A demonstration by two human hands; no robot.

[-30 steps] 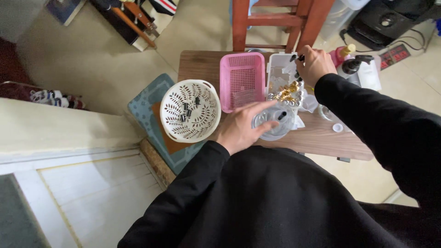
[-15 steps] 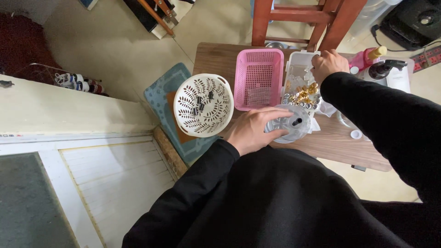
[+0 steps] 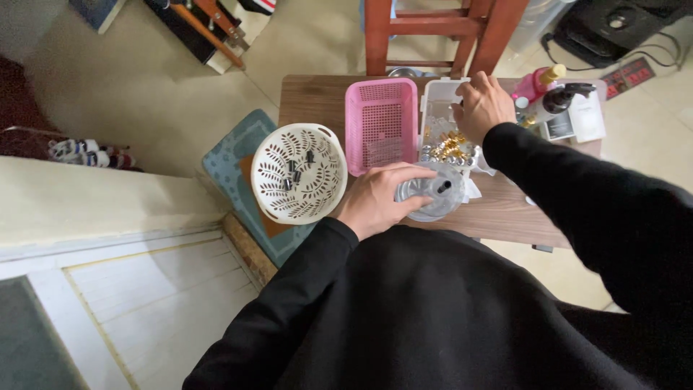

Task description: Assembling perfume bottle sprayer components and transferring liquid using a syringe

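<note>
So the biggest thing in view is the small wooden bench (image 3: pixel 317 97), pretty packed, with a red wooden chair (image 3: pixel 433 29) pushed up at its far edge and a teal mat (image 3: pixel 234 155) on the floor to its left. The person's black sleeves and torso fill the bottom of the shot and hide the near edge of the bench.

On the bench, left to right: a white round basket (image 3: pixel 298 173) with leaf-shaped cutouts that hangs a bit over the left edge and has a few small dark pieces in it, then a pink rectangular basket (image 3: pixel 381 115) right beside it, then a white tray (image 3: pixel 442 115) touching the pink one, with a heap of small gold and silver bits (image 3: pixel 446 148) at its near end. Past the tray there's a pink bottle (image 3: pixel 533 83) and a dark pump bottle (image 3: pixel 559 100) standing close together.

The left hand (image 3: pixel 375 198) is wrapped around a clear plastic container (image 3: pixel 433 191) that sits on the near side of the bench, just in front of the tray; a small black piece (image 3: pixel 442 186) shows inside it. The right hand (image 3: pixel 482 108) is over the tray with fingers curled down, and it blocks that part of the tray, so I can't tell if it's pinching anything.
</note>
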